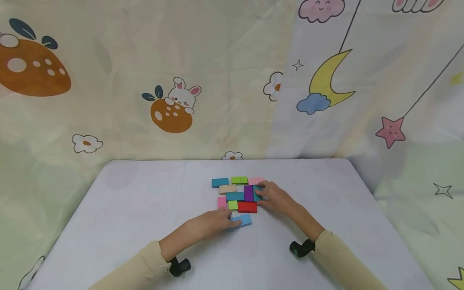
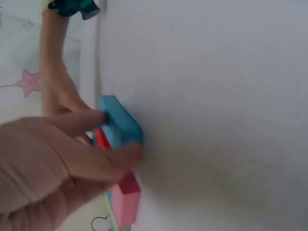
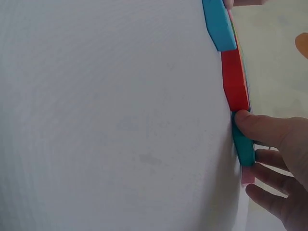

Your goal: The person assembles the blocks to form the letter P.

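Observation:
My left hand (image 1: 209, 222) pinches a light blue block (image 1: 246, 219) at the front of a flat group of coloured blocks. In the left wrist view, the thumb and a finger lie along that block, which sits at a slant. On the group's right side, my right hand (image 1: 277, 198) holds a teal block (image 3: 244, 144) between thumb and fingertips, one at each end. The teal block stands beside a purple block (image 1: 248, 193). A red block (image 1: 247, 207) lies just in front of these two, with a small green block (image 1: 233, 206) to its left.
Behind lie a blue block (image 1: 220, 183), a green block (image 1: 239, 180), a pink block (image 1: 255, 181) and a beige block (image 1: 227, 189). Another blue block (image 1: 235, 196) and pink block (image 1: 222, 202) are further forward. A patterned cloth (image 1: 224, 121) hangs behind the white table (image 1: 130, 201).

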Demonstrator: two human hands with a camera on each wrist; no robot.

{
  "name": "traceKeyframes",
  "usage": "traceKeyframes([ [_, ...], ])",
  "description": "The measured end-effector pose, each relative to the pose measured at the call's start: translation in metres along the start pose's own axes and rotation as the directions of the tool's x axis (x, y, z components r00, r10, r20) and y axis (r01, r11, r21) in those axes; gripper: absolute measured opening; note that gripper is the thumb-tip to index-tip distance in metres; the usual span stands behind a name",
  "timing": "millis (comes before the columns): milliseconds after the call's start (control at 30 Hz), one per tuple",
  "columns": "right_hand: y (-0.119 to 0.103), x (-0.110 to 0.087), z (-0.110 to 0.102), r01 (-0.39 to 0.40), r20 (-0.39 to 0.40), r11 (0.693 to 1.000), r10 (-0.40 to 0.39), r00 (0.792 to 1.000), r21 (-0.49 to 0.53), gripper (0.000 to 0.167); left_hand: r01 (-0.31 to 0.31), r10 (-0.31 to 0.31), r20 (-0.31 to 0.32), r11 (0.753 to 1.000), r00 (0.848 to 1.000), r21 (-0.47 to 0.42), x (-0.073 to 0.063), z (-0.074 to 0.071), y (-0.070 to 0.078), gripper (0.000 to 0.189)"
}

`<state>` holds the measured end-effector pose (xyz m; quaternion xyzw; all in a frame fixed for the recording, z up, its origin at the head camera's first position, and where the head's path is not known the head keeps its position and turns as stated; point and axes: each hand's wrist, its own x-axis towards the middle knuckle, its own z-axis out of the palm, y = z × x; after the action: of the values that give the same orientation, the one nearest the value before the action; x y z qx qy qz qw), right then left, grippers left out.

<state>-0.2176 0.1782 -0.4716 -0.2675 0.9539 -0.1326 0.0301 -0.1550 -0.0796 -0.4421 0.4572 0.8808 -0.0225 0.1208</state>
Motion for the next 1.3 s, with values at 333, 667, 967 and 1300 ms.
traceKeyframes([
  [333, 0.003, 0.002, 0.002, 0.014, -0.007, 1.000, -0.014, 1.000, 0.014, 0.051, -0.084, 0.081, -0.026, 0.992, 0.996, -0.095, 0.016, 0.000, 0.000, 0.054],
  [667, 0.010, 0.002, 0.005, -0.061, 0.033, 0.988, 0.057, 0.998, 0.142, 0.051, -0.091, 0.092, -0.006, 0.975, 0.996, -0.202, 0.023, 0.003, -0.007, 0.056],
  [967, 0.017, 0.003, 0.005, 0.000, 0.013, 0.983, -0.002, 1.000, 0.182, 0.050, -0.084, 0.068, -0.097, 0.980, 0.993, -0.180, 0.026, 0.012, 0.001, 0.065],
  [1300, 0.016, 0.003, 0.007, -0.008, 0.027, 0.981, 0.002, 1.000, 0.196, 0.051, 0.111, -0.172, -0.191, 0.949, 0.966, -0.294, -0.072, 0.012, -0.051, 0.079],
])
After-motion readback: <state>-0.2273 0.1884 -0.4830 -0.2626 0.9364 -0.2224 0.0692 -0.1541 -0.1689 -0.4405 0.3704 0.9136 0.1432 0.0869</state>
